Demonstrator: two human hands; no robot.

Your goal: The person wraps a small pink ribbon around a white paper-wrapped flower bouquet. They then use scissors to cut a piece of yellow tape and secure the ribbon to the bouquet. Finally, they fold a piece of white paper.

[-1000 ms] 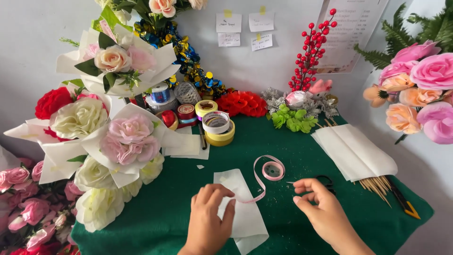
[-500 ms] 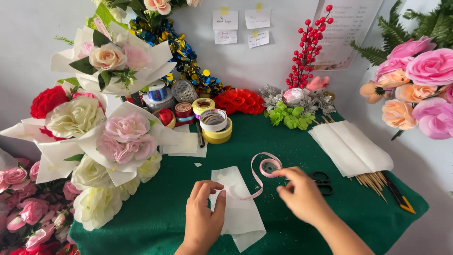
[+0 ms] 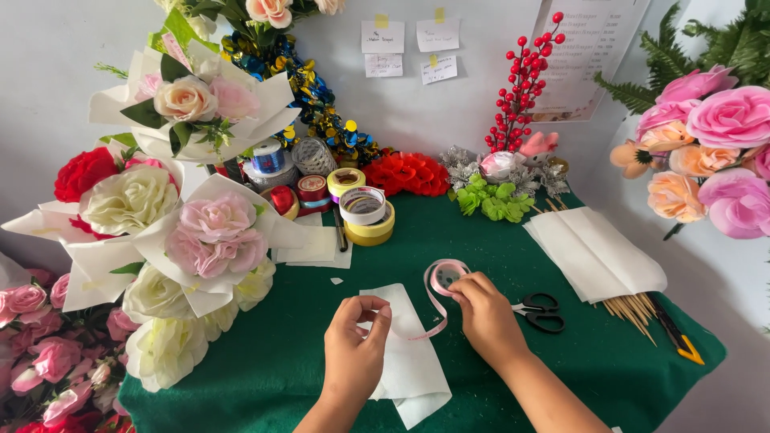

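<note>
Bright, even light; sharp; wide-angle edges.

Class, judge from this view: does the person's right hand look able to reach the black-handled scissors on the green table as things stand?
Probably yes. The black-handled scissors lie on bare green table just beside the right hand, nothing between them. But that hand holds the pink ribbon roll, so it is not free.

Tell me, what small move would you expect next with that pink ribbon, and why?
Probably a reach for the black scissors to cut. The left hand pinches one end of the pink ribbon over a white sheet, and the right hand holds the roll end, so a length is drawn out between them. The scissors lie just beside the right hand.
</note>
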